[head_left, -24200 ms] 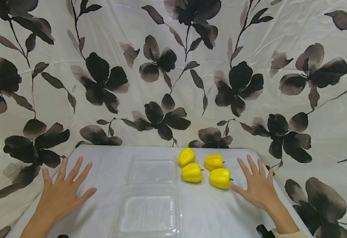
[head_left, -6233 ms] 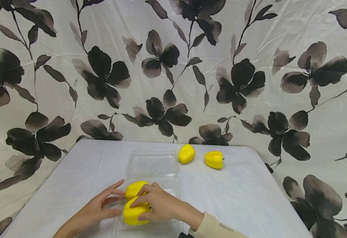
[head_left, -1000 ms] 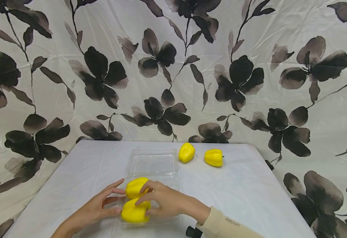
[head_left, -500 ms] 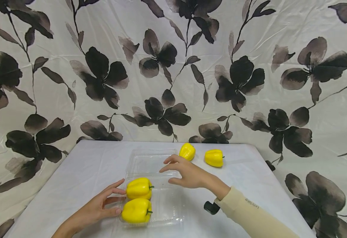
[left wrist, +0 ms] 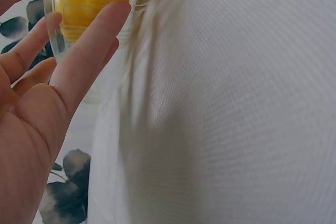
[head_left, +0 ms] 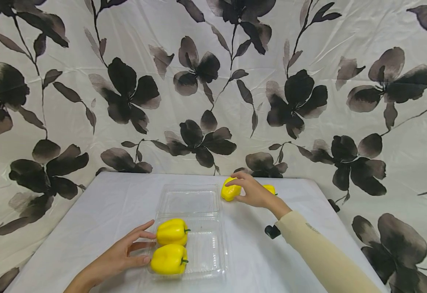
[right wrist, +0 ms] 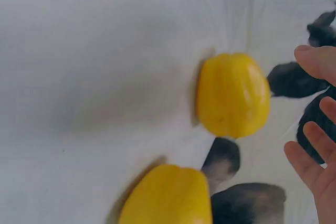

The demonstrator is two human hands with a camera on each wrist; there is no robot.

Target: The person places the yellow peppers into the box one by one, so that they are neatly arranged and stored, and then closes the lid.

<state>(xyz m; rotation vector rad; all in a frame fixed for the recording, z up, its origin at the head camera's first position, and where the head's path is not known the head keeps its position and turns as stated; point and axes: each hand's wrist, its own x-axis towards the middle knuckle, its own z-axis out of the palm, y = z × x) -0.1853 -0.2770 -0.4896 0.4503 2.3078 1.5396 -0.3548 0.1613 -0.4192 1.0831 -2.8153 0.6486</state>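
Two yellow bell peppers, the rear one [head_left: 171, 231] and the front one [head_left: 169, 259], lie in the left half of a clear plastic clamshell container [head_left: 205, 254]. Its lid [head_left: 189, 200] lies folded back, away from me. My left hand [head_left: 119, 252] rests at the container's left side, fingers fairly straight; in the left wrist view the fingertips touch the clear wall. My right hand [head_left: 253, 192] reaches over a third bell pepper [head_left: 230, 190] at the back. In the right wrist view its spread fingers [right wrist: 302, 163] stand apart from both peppers in sight.
Another yellow bell pepper [head_left: 270, 189] lies behind the right hand, partly covered by it. A white cloth covers the table [head_left: 125, 199]. Behind it hangs a floral curtain [head_left: 154, 122]. A small black device [head_left: 272, 232] sits under the right wrist.
My right hand has let go of the front pepper in the container and moved back and right to the third pepper. The left hand has stayed at the container's side.
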